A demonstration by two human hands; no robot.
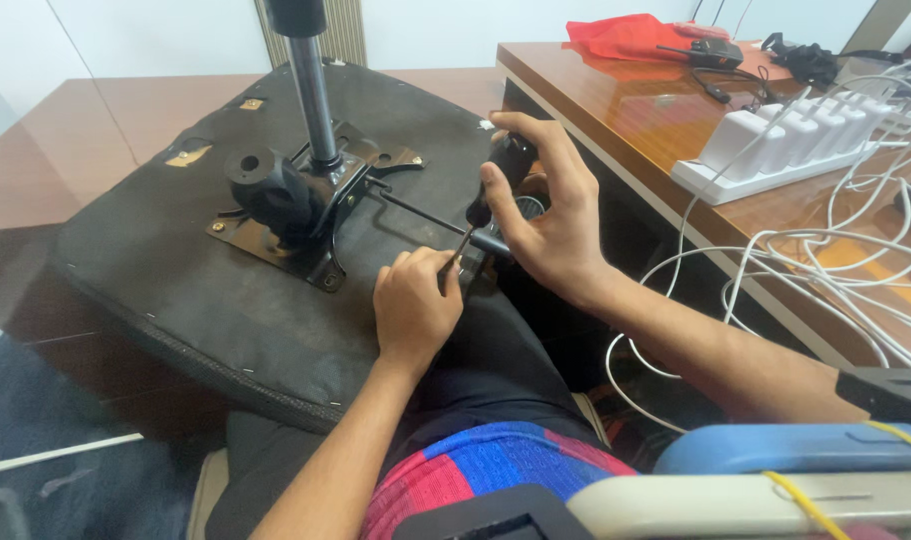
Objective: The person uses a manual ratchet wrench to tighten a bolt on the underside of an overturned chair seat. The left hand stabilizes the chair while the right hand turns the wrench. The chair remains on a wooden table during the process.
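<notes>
An upturned office chair seat (pixel 175 260) lies across my lap, its black underside facing up. A black metal mechanism plate (pixel 305 200) with a grey gas-lift column (pixel 313 95) is bolted at its middle, and a thin lever rod (pixel 415 212) runs from it toward the right edge. My right hand (pixel 545 215) grips the black handle of a screwdriver (pixel 500 170) held tip-down at the seat's right edge. My left hand (pixel 410 305) pinches the screwdriver's shaft near its tip, beside a black armrest bracket (pixel 490 243).
A brown wooden desk (pixel 635 110) stands to the right, carrying a white power strip with several white chargers (pixel 785 140), tangled white cables (pixel 855 250), a red cloth (pixel 630 35) and a black handheld radio (pixel 713 50). A blue and white padded object (pixel 775 470) sits at bottom right.
</notes>
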